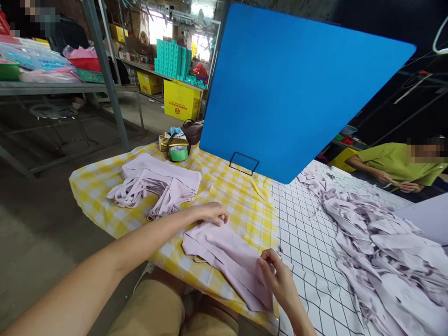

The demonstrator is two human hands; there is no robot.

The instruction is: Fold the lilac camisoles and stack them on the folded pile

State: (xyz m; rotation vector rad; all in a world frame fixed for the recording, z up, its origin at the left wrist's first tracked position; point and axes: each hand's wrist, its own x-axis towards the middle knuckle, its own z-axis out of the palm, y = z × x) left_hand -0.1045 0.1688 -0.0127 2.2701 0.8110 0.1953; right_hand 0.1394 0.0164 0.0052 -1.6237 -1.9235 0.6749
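Note:
A pale lilac fabric piece lies flat in front of me on a yellow checked tablecloth, with a seam along its near side. My left hand is at its far left edge, fingers curled down and closed on the cloth. At the right end, my right hand pinches the fabric's edge between thumb and fingers. Beyond my left forearm rests a neat stack of similar lilac pieces, their narrow straps hanging toward me.
A large blue board stands behind the cloth in a black wire holder. Green tape sits at the far left. On the right, a heap of lilac pieces covers a white grid cloth; a co-worker in a green shirt sits beyond.

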